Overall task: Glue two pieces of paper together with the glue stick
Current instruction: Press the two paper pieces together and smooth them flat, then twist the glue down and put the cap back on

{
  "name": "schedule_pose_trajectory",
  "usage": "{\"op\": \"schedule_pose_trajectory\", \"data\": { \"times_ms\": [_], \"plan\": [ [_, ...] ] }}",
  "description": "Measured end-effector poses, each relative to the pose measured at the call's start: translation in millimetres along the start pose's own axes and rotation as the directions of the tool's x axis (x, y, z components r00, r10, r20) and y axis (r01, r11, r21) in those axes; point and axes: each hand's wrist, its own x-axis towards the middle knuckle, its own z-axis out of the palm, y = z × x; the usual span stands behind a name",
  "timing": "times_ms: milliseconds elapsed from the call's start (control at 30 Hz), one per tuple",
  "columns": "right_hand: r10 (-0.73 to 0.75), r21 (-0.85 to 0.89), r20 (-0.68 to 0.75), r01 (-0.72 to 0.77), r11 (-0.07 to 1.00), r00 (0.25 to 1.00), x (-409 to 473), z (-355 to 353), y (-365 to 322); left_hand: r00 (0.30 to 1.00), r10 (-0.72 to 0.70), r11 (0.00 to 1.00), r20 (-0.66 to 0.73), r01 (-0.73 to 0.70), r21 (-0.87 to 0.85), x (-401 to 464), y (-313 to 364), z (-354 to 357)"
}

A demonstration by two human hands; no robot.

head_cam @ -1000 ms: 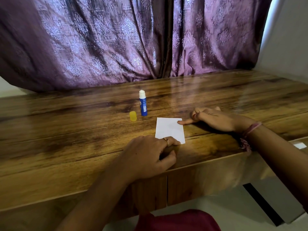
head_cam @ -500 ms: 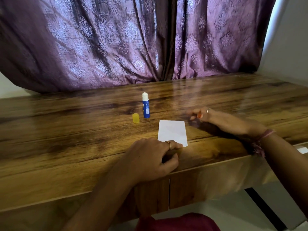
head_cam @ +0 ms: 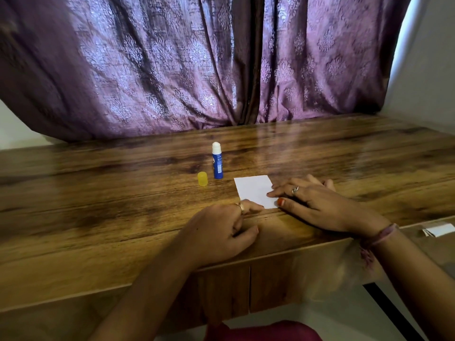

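A small white paper (head_cam: pixel 253 189) lies flat on the wooden table (head_cam: pixel 98 205). My right hand (head_cam: pixel 317 205) rests palm down, its spread fingers pressing the paper's right edge and near right corner. My left hand (head_cam: pixel 221 230) lies loosely curled just in front of the paper, one fingertip touching its near left corner. Neither hand grips anything. The blue glue stick (head_cam: pixel 217 160) stands upright and uncapped, its white tip showing, to the left behind the paper. Its yellow cap (head_cam: pixel 202 178) sits beside it on the left. I cannot tell whether the paper is one sheet or two stacked.
A purple patterned curtain (head_cam: pixel 197 65) hangs along the table's far edge. Beyond the table's right end, a white folded scrap (head_cam: pixel 438 229) lies on a lower surface. A drawer front (head_cam: pixel 283 279) runs under the near edge.
My right hand lifted off the table beside the paper's far right corner, then came down flat on its right edge. My left hand stayed at the near left corner.
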Motion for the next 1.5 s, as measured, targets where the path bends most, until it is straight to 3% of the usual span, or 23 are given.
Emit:
{"op": "schedule_pose_trajectory", "data": {
  "times_ms": [133, 267, 400, 567, 833, 1100, 1300, 1500],
  "plan": [
    [0.067, 0.070, 0.010, -0.068, 0.995, 0.998, 4.7, 0.4, 7.0, 0.980, -0.116, 0.985, -0.159, 0.092, -0.149, 1.1, -8.8, -10.0],
    [0.078, 0.109, 0.016, -0.079, 0.991, 0.997, 5.9, 0.2, 8.5, 0.906, -0.276, 0.942, -0.321, 0.189, -0.276, 0.9, -24.8, -17.1],
    [0.067, 0.231, -0.016, -0.061, 0.971, 0.998, 4.3, -3.9, 9.6, 0.828, -0.403, 0.903, -0.389, 0.291, -0.316, -0.2, -39.7, -22.5],
    [0.079, 0.381, -0.091, -0.038, 0.924, 0.993, 3.0, -9.0, 8.0, 0.806, -0.484, 0.861, -0.340, 0.369, -0.351, 11.9, -58.9, -32.1],
    [0.142, 0.324, -0.125, -0.095, 0.941, 0.982, 1.3, -10.7, -1.2, 0.858, -0.503, 0.815, -0.104, 0.431, -0.388, 59.1, -82.1, -60.8],
    [0.149, 0.276, -0.083, -0.121, 0.954, 0.985, 1.1, -9.0, -1.7, 0.845, -0.518, 0.733, -0.132, 0.358, -0.579, 77.1, -90.7, -38.2],
    [0.137, 0.262, -0.087, -0.110, 0.959, 0.987, 0.5, -6.5, -1.3, 0.833, -0.510, 0.750, -0.216, 0.308, -0.585, 76.2, -96.0, -30.6],
    [0.143, 0.259, -0.094, -0.115, 0.959, 0.985, -0.7, -6.5, -1.9, 0.854, -0.481, 0.768, -0.196, 0.303, -0.564, 77.0, -97.2, -27.6]
  ]
}}
